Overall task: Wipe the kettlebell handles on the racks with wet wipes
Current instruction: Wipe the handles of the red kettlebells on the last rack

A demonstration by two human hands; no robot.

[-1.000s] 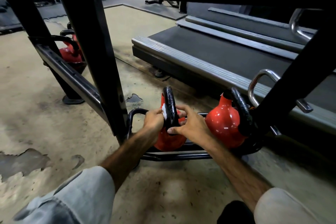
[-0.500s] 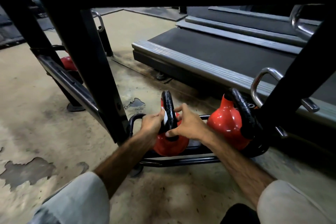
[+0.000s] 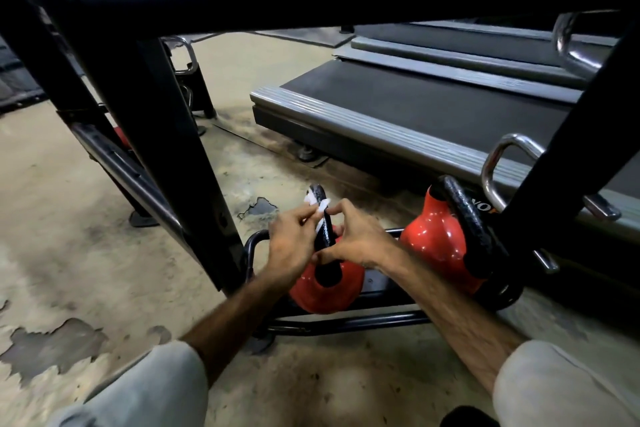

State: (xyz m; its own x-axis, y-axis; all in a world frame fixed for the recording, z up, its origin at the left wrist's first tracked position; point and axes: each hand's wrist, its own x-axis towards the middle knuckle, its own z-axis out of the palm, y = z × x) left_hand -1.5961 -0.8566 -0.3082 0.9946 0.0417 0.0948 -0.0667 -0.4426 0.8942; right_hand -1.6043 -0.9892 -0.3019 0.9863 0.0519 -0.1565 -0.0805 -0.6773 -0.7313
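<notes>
Gym floor, low rack (image 3: 346, 322): both hands, left (image 3: 291, 246) and right (image 3: 356, 243), pinch a wipe (image 3: 320, 210) round the handle (image 3: 323, 239); kettlebell (image 3: 440, 246) at three o'clock. Best wrap fully, slide slowly.

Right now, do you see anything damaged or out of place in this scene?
Yes: the floor coating has peeled off in dark patches at lower left, and a chip shows near the rack post.

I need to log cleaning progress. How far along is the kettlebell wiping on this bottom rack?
Nothing shows as finished. In hand: the left hand and right hand work a white wipe around the handle of the left kettlebell. Left: the right kettlebell, its handle untouched.
</notes>
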